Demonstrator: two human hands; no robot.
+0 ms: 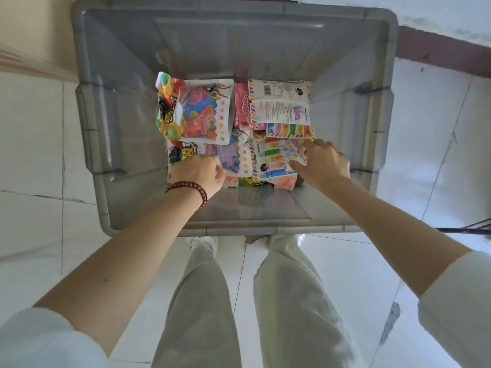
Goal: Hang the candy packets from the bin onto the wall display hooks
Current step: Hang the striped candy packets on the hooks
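Observation:
A large grey plastic bin (106, 123) stands on the floor below me, with several bright candy packets piled on its bottom. Both my hands are inside it. My right hand (322, 162) pinches the right edge of a white packet printed with coloured crayon figures (273, 158), thumb and forefinger on it. My left hand (199, 172), with a red bead bracelet at the wrist, rests curled on the packets at the lower left, over a purple packet (229, 158); whether it grips one is hidden. No wall hooks are in view.
Other packets lie further back: a clear one with red sweets (204, 112), a pink one (241, 107), a white one showing its barcode (280, 102). White tiled floor surrounds the bin. My legs and shoes stand right at its near rim. A dark skirting runs at the upper right.

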